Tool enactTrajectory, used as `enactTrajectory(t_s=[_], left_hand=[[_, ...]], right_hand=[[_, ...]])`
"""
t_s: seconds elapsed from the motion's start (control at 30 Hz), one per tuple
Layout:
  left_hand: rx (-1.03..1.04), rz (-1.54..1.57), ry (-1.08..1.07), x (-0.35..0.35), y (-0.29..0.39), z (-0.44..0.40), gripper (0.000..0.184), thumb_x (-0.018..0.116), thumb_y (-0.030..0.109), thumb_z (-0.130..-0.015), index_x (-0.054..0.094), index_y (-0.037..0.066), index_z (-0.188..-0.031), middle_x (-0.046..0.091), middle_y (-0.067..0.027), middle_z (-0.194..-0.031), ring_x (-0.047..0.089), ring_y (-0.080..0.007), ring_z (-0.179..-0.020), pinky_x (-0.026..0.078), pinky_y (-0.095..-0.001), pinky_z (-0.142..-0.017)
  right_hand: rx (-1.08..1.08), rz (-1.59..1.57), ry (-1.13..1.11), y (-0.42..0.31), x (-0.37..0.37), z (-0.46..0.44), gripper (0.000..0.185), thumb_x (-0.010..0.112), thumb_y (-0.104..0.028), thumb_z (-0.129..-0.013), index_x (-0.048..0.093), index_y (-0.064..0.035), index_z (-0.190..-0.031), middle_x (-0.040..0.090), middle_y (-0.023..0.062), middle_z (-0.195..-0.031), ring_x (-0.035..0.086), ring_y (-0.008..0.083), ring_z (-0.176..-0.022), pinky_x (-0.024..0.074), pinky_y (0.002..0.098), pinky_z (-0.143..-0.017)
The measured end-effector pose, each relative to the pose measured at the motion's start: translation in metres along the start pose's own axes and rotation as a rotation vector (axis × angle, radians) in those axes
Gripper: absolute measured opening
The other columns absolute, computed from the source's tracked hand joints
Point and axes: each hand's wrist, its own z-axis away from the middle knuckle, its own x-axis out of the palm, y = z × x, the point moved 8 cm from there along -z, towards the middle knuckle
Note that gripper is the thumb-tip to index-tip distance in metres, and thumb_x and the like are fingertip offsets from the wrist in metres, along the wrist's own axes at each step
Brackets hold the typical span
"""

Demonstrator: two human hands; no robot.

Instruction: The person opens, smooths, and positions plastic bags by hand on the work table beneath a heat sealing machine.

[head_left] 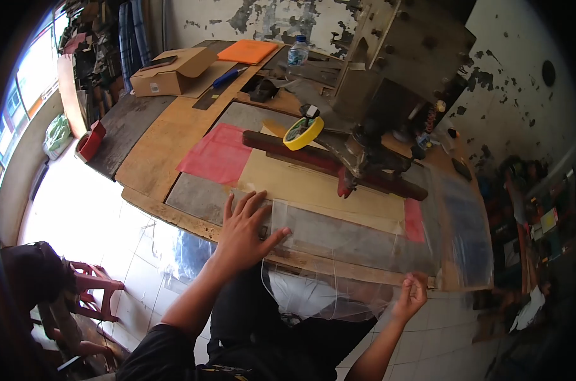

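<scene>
A clear plastic sheet (326, 273) lies partly on the grey metal plate of the worktable and droops over its front edge above my lap. My left hand (246, 225) rests with fingers spread at the sheet's left end, and its thumb touches the plastic. At the sheet's right corner, my right hand (411, 295) pinches the edge between thumb and fingers. Beyond the sheet, a cream-coloured strip (300, 184) with a red piece (217, 154) at its left end covers the plate. A dark red bar (389, 181) of the machine spans above it.
A yellow tape roll (304, 133) hangs on the machine (396, 76). Toward the back left are an open cardboard box (173, 73), an orange folder (248, 52), a blue pen-like tool (229, 77) and a water bottle (297, 52). More clear plastic (465, 228) lies at the right.
</scene>
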Motion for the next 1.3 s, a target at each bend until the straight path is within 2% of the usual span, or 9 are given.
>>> enactTrajectory(t_s=[0.07, 0.1, 0.17, 0.23, 0.33, 0.4, 0.5, 0.8, 1.3], left_hand=[[0.055, 0.027, -0.009, 0.001, 0.002, -0.01, 0.055, 0.075, 0.046, -0.094, 0.068, -0.001, -0.121, 0.06, -0.0207, -0.144, 0.047, -0.0369, -0.145, 0.023, -0.0604, -0.124], [0.072, 0.15, -0.02, 0.002, 0.001, -0.015, 0.048, 0.076, 0.04, -0.095, 0.067, -0.002, -0.116, 0.066, -0.0192, -0.135, 0.055, -0.0344, -0.137, 0.031, -0.0571, -0.121], [0.079, 0.267, -0.033, 0.001, 0.0, -0.022, 0.042, 0.078, 0.035, -0.096, 0.067, -0.003, -0.11, 0.071, -0.0177, -0.127, 0.064, -0.0318, -0.129, 0.04, -0.0538, -0.117], [-0.226, 0.989, -0.196, 0.017, -0.007, -0.023, 0.024, 0.074, 0.017, -0.101, 0.062, -0.003, -0.107, 0.078, -0.0134, -0.103, 0.075, -0.0216, -0.093, 0.058, -0.0369, -0.089], [-0.263, 1.161, -0.069, 0.026, -0.015, -0.024, 0.017, 0.066, 0.011, -0.106, 0.06, -0.003, -0.113, 0.078, -0.01, -0.094, 0.073, -0.0131, -0.08, 0.059, -0.029, -0.074], [-0.325, 1.214, -0.059, 0.026, -0.02, -0.021, 0.019, 0.066, 0.011, -0.107, 0.059, -0.003, -0.116, 0.077, -0.0112, -0.094, 0.072, -0.0133, -0.077, 0.058, -0.0278, -0.07], [-0.4, 1.299, -0.025, 0.027, -0.026, -0.015, 0.022, 0.066, 0.012, -0.107, 0.057, -0.004, -0.119, 0.077, -0.0126, -0.094, 0.072, -0.0133, -0.073, 0.057, -0.0259, -0.065], [-0.541, 1.284, 0.023, 0.029, -0.028, -0.013, 0.033, 0.064, 0.017, -0.109, 0.056, -0.002, -0.134, 0.078, -0.0122, -0.088, 0.069, -0.0106, -0.065, 0.055, -0.0248, -0.056], [-0.448, 1.095, 0.068, 0.021, -0.025, -0.019, 0.043, 0.064, 0.016, -0.108, 0.049, 0.003, -0.146, 0.078, -0.0093, -0.084, 0.065, -0.0065, -0.061, 0.053, -0.0225, -0.052]], right_hand=[[0.029, -0.068, 0.017, 0.004, -0.001, 0.005, 0.014, 0.072, -0.014, -0.102, 0.071, -0.0004, -0.105, 0.064, 0.0083, -0.108, 0.058, 0.0183, -0.102, 0.0469, 0.0336, -0.096], [0.025, -0.05, -0.035, 0.003, 0.002, 0.004, 0.032, 0.069, -0.031, -0.104, 0.072, 0.0, -0.111, 0.066, 0.0127, -0.121, 0.059, 0.0225, -0.115, 0.0448, 0.0379, -0.103], [0.026, -0.053, -0.084, 0.002, 0.005, 0.001, 0.046, 0.064, -0.043, -0.105, 0.07, 0.0011, -0.118, 0.064, 0.0149, -0.129, 0.058, 0.0245, -0.123, 0.0435, 0.0397, -0.107], [0.022, -0.062, -0.144, -0.009, 0.015, -0.012, 0.06, 0.06, -0.054, -0.105, 0.069, 0.0021, -0.125, 0.063, 0.017, -0.137, 0.057, 0.0266, -0.13, 0.0421, 0.0414, -0.11], [0.068, -0.016, -0.23, -0.018, 0.031, -0.033, 0.081, 0.049, -0.068, -0.104, 0.06, 0.0038, -0.14, 0.058, 0.0193, -0.147, 0.052, 0.0281, -0.14, 0.0391, 0.0432, -0.114], [0.141, -0.193, -0.269, -0.025, 0.045, -0.047, 0.067, 0.065, -0.055, -0.103, 0.061, 0.0033, -0.137, 0.063, 0.0174, -0.138, 0.058, 0.0274, -0.131, 0.0406, 0.0396, -0.111], [0.338, -0.145, -0.294, -0.001, 0.062, -0.046, 0.061, 0.071, -0.045, -0.102, 0.06, 0.0043, -0.137, 0.067, 0.0133, -0.129, 0.062, 0.0208, -0.121, 0.0437, 0.0337, -0.104], [0.451, 0.012, -0.244, 0.02, 0.058, -0.03, 0.036, 0.075, -0.028, -0.102, 0.07, 0.0024, -0.122, 0.07, 0.0036, -0.081, 0.065, 0.0093, -0.072, 0.0482, 0.0256, -0.072], [0.415, -0.03, -0.199, 0.018, 0.056, -0.029, 0.02, 0.07, -0.016, -0.105, 0.069, 0.0046, -0.103, 0.071, 0.0048, -0.08, 0.065, 0.0088, -0.069, 0.0492, 0.0247, -0.068]])
